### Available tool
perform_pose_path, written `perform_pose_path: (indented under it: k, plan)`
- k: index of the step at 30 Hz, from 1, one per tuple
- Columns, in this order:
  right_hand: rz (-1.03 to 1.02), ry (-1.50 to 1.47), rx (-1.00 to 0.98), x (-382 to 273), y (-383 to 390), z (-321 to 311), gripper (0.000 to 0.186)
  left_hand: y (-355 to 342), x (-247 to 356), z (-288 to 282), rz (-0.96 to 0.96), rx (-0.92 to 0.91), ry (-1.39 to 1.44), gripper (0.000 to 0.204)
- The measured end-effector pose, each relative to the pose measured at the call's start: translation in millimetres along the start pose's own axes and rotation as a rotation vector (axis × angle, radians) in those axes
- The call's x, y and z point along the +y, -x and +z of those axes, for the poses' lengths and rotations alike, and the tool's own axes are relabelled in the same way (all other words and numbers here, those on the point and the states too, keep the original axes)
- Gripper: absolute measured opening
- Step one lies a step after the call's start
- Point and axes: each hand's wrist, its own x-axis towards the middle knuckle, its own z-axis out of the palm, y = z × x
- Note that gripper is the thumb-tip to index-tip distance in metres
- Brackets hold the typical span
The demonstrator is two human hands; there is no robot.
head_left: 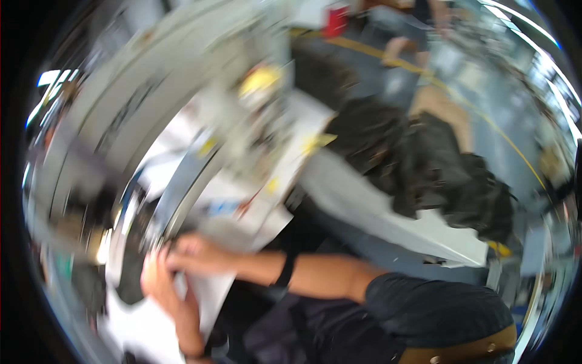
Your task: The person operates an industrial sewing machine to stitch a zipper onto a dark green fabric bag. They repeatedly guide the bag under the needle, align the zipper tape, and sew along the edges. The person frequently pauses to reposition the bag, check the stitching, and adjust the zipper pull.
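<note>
The picture is smeared by motion. My left hand point(159, 280) and my right hand point(197, 253) meet at the lower left, fingers bent and close together. A small piece of dark cloth point(130, 280) hangs at the left hand's fingers, which appear closed on its edge. Whatever the right fingertips pinch is too blurred to make out. Just beyond the hands rises a large pale sewing machine point(167, 70), its head point(245, 121) over a white worktable point(257, 227).
Dark garments point(424, 161) lie heaped along a pale ledge point(370, 203) to the right. Yellow tape pieces point(318, 143) stick to the table edge. Farther back are a red container point(335, 21), a yellow floor line point(388, 57) and another person point(418, 45), partly visible.
</note>
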Motion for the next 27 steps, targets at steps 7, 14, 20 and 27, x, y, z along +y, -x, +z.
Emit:
perform_pose_path:
  k: [7,14,20,27]
  plan:
    - [0.073,-0.112,0.023,-50,6,21,0.021,16,-4,-1,-0.035,0.051,-0.277,0.082]
    - [0.142,0.004,0.035,-81,13,22,0.017,9,-3,-6,-0.063,0.18,-0.082,0.079]
    - [0.184,-0.015,0.028,-83,10,14,0.017,6,-3,-4,-0.063,0.188,-0.045,0.074]
    - [0.22,-0.013,0.047,-88,-2,15,0.022,-3,-11,-1,-0.071,0.209,-0.064,0.071]
